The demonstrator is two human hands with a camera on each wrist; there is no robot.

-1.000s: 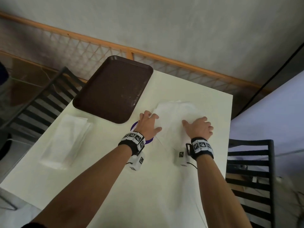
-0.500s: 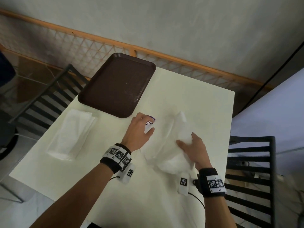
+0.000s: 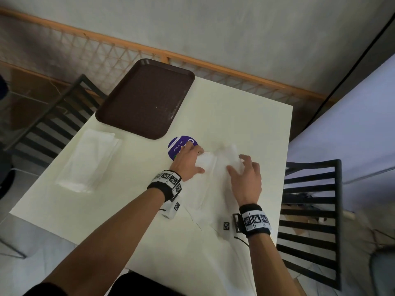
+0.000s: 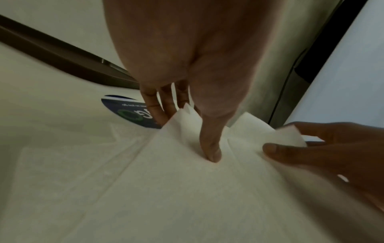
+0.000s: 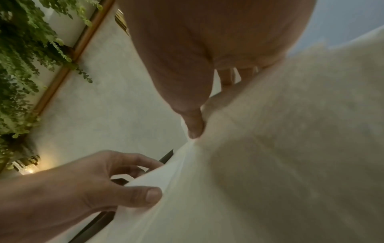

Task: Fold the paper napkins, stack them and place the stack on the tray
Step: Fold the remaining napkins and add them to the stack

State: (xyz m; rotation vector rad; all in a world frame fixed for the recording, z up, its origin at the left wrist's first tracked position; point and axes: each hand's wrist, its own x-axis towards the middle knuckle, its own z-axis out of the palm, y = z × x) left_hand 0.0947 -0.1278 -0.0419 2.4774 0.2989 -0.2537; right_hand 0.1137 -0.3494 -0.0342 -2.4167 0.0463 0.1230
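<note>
Centrally, the napkin point(image 3: 215, 167) is pinched at its far corners by the left hand point(image 3: 188, 163) and right hand point(image 3: 245, 180) over the table point(image 3: 132, 210). Uneven pulling could tear it or skew the fold; the tray point(image 3: 147, 99) lies beyond.

A pale tabletop point(image 3: 235, 116) is seen. A brown tray point(image 3: 147, 97) is set at its far left corner, a stack of folded napkins point(image 3: 89, 161) lies near its left edge, and a round purple sticker point(image 3: 180, 144) is fixed just beside the tray. An unfolded napkin point(image 3: 215, 189) is spread near the right edge.
</note>
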